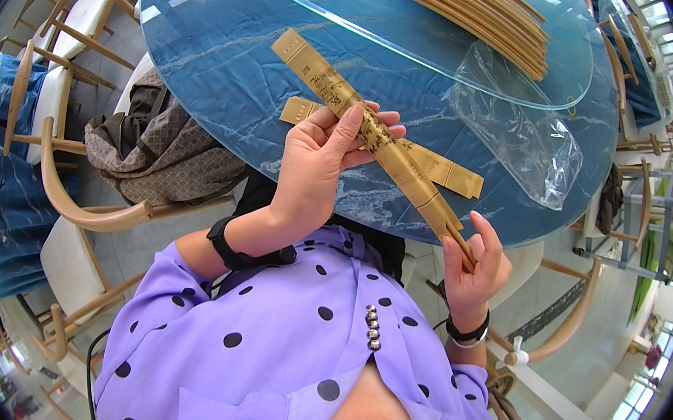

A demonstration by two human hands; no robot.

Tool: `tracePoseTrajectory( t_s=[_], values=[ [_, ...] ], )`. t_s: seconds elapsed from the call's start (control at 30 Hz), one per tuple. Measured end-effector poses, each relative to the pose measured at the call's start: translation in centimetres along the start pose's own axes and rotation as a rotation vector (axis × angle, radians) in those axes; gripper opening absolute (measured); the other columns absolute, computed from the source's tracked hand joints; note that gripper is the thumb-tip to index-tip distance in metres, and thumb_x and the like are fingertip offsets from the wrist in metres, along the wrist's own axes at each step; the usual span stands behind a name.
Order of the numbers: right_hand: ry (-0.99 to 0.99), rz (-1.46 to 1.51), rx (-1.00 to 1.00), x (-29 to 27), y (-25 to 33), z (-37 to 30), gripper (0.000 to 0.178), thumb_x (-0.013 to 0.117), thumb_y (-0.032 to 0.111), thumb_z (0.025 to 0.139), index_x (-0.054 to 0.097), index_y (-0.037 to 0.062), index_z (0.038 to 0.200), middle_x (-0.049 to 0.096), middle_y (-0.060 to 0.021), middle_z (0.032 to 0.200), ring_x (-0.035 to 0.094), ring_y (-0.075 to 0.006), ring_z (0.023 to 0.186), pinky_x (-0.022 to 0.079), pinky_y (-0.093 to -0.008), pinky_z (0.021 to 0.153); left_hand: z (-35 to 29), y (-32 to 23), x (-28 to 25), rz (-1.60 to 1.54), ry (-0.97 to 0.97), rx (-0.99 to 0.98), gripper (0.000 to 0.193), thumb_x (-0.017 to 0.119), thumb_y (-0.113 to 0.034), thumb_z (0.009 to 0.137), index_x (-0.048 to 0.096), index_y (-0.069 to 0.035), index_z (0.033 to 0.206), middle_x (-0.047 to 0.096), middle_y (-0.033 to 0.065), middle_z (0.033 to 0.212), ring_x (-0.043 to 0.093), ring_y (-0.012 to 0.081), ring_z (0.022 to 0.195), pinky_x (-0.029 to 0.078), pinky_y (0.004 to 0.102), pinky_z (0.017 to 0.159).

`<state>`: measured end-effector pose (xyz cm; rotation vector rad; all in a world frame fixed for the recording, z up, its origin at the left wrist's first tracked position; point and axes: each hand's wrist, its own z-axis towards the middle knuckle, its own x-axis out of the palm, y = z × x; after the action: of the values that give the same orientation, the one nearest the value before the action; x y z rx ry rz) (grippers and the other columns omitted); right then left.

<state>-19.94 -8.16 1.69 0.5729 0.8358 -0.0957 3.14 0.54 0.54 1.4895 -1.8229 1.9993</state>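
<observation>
Although the whole scene bent toward the dark rim of the view, the middle part was clear enough. The left hand [320,171] was closed around the middle of a long gold paper sleeve [354,125], so its grip held the sleeve above the edge of the desk [205,54]. The fingers covered part of the dark print on the sleeve, and the print could not be read. At the lower end of the sleeve, brown chopsticks [456,239] came out a little. The right hand [475,267] pinched these tips between thumb and fingers; its grip was narrow and closed on them. How far the chopsticks went inside the sleeve was hidden.

Under the held sleeve, a second gold sleeve [433,167] lay flat on the blue desk, and the left hand and the first sleeve hid its middle part. A clear plastic bag [519,135] lay to the right, partly under a round glass turntable [423,33]. On the glass lay a pile of wooden chopsticks [484,11], cut off by the top edge. A brown patterned cloth [161,144] lay over a wooden chair [95,212] on the left, just beside the desk. More chairs stood around, small and bent near the rim. The purple dotted blouse [288,345] of the person filled the lower part and hid the floor below.
</observation>
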Motion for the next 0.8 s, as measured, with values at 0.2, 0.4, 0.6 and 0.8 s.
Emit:
tracePoseTrajectory(
  t_s=[0.2, 0.4, 0.6, 0.8],
  values=[
    [0.015, 0.001, 0.001, 0.2, -0.1, -0.1, 0.046, 0.079, 0.024, 0.089, 0.062, -0.0008, 0.124, 0.043, 0.0008, 0.057, 0.042, -0.0124, 0.046, 0.034, -0.0269, 0.044, 0.7, -0.7, -0.5, -0.014, -0.006, 0.026, 0.033, 0.052, -0.027, 0.106, 0.062, 0.002, 0.118, 0.070, 0.0188, 0.115, 0.071, 0.0269, 0.106, 0.059, 0.0343, 0.089],
    [0.022, 0.025, 0.007, 0.3, 0.3, 0.4, 0.049, 0.081, 0.025, 0.087, 0.062, 0.0001, 0.124, 0.050, -0.0006, 0.058, 0.048, -0.0134, 0.047, 0.037, -0.0270, 0.045, 0.1, -0.3, -0.3, 0.036, -0.003, 0.049, 0.032, 0.050, -0.024, 0.107, 0.060, 0.006, 0.117, 0.069, 0.0223, 0.116, 0.070, 0.0287, 0.107, 0.060, 0.0364, 0.092],
    [0.088, 0.023, 0.029, 0.0, 0.5, 1.2, 0.048, 0.078, 0.031, 0.088, 0.063, 0.0023, 0.122, 0.061, -0.0056, 0.069, 0.057, -0.0185, 0.054, 0.044, -0.0301, 0.049, 0.6, -0.3, -0.8, 0.069, -0.016, 0.086, 0.033, 0.051, -0.023, 0.107, 0.059, 0.007, 0.118, 0.068, 0.0234, 0.117, 0.070, 0.0290, 0.109, 0.060, 0.0362, 0.092],
    [0.118, -0.046, 0.002, -0.3, -0.8, 0.3, 0.031, 0.067, 0.032, 0.096, 0.059, 0.0033, 0.086, 0.052, -0.0076, 0.065, 0.052, -0.0256, 0.053, 0.041, -0.0349, 0.049, 1.2, -1.2, -1.4, 0.064, -0.050, 0.128, 0.033, 0.051, -0.023, 0.107, 0.059, 0.007, 0.117, 0.068, 0.0237, 0.115, 0.070, 0.0293, 0.107, 0.060, 0.0352, 0.091]
  ],
)
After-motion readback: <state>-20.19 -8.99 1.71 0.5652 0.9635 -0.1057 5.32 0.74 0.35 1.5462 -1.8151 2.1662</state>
